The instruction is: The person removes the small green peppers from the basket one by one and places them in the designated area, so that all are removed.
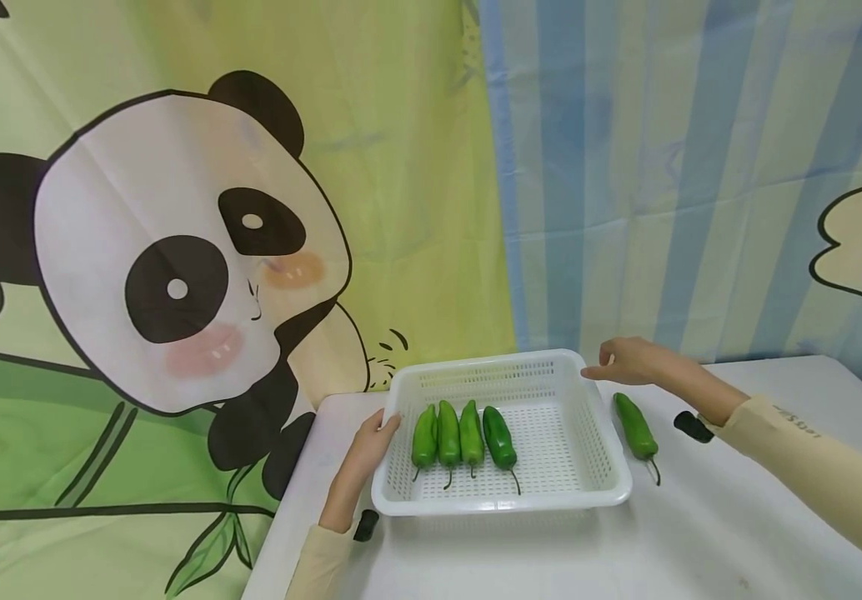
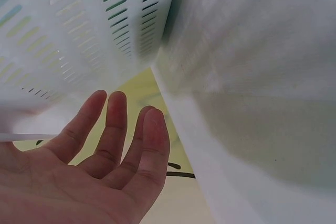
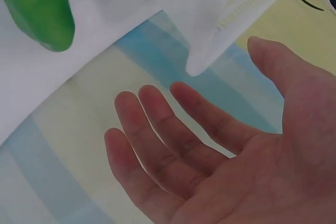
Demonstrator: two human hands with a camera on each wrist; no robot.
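A white plastic basket (image 1: 502,506) stands on the table with several green peppers (image 1: 448,433) side by side in its left half. My left hand (image 1: 362,450) holds its left rim, thumb over the edge. In the left wrist view, the fingers (image 2: 116,124) of that hand lie outside the slotted wall (image 2: 113,11), and the rim hides the thumb. By the back right corner is my right hand (image 1: 637,362), its fingers (image 3: 160,109) spread and loosely bent around nothing in the right wrist view. Another green pepper (image 1: 635,427) lies on the table right of the basket.
The white table (image 1: 521,562) backs onto a hanging curtain (image 1: 423,208) with a panda print and blue stripes. A black wrist strap (image 1: 693,426) shows below my right wrist, and another dark strap (image 1: 366,525) by my left one.
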